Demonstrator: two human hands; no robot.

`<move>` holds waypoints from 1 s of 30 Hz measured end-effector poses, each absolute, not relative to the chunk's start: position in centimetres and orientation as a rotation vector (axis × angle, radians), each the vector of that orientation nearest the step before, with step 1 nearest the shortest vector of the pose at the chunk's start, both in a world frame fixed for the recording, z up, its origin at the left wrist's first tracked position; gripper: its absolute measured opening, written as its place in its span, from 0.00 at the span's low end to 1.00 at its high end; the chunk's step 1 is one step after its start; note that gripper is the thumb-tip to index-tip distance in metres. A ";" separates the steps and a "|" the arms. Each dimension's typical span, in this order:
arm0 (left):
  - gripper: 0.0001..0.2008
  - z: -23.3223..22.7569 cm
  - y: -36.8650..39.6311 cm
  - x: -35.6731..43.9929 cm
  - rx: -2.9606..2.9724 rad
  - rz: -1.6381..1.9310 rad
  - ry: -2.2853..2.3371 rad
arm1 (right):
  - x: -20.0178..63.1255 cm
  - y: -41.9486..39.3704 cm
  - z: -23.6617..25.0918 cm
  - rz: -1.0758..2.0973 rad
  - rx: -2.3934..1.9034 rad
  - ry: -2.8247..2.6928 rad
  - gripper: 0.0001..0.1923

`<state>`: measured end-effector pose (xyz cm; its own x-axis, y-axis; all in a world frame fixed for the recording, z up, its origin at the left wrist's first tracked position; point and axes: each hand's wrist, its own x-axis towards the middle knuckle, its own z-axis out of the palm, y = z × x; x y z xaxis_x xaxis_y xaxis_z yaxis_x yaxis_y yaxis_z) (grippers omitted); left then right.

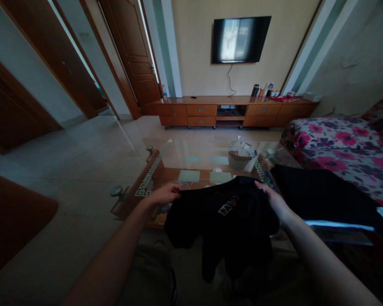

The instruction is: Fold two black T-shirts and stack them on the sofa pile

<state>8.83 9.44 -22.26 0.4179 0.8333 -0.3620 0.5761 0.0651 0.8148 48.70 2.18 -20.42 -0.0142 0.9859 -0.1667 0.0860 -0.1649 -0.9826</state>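
Your garment (pixel 239 233) is black, its white patch (pixel 225 209) dark-lettered; pale green key patterns (pixel 145 184) run along the side edges of your table (pixel 130 203). You see pink and purple flowers on the pale grey sofa (pixel 344 138), and a red cloth (pixel 286 98) near the right end of the orange-brown cabinet (pixel 201 110).

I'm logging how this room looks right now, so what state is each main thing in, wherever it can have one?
Left hand: fingers closed on the garment
Right hand: fingers closed on the garment
Black garment: held along its upper edge, lower part hanging
Dark cloth: lying spread out
Television: dark, reflecting light
Cabinet drawers: shut
Water bottle: upright
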 end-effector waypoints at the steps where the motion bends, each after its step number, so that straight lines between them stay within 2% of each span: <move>1: 0.11 -22.4 9.4 8.7 1.585 0.311 1.272 | 49.3 2.3 -20.6 1.323 -1.403 -1.180 0.25; 4: 0.17 -22.9 9.4 8.7 1.577 0.416 1.229 | 50.7 2.6 -21.0 1.221 -1.467 -1.276 0.26; 8: 0.20 -23.1 9.7 9.0 1.648 0.582 1.310 | 51.6 2.7 -21.5 0.813 -1.565 -1.643 0.25; 12: 0.23 -21.7 9.7 8.7 1.691 0.497 1.212 | 52.8 3.0 -22.2 0.499 -1.611 -1.740 0.23; 16: 0.29 -21.1 9.6 7.0 1.853 0.245 1.010 | 53.8 3.2 -22.9 0.445 -1.656 -1.656 0.24; 20: 0.16 -23.0 9.9 5.0 2.037 0.024 1.229 | 53.9 2.8 -22.3 0.399 -1.647 -1.647 0.23; 22: 0.14 -24.0 9.8 4.3 2.070 -0.050 1.364 | 53.8 2.5 -21.3 0.467 -1.607 -1.625 0.23; 26: 0.17 -23.9 8.6 3.3 2.066 0.037 1.393 | 53.9 1.3 -18.2 0.648 -1.515 -1.669 0.22; 30: 0.20 -21.7 6.2 2.1 1.965 0.202 1.320 | 53.9 -0.9 -14.3 0.767 -1.425 -1.737 0.20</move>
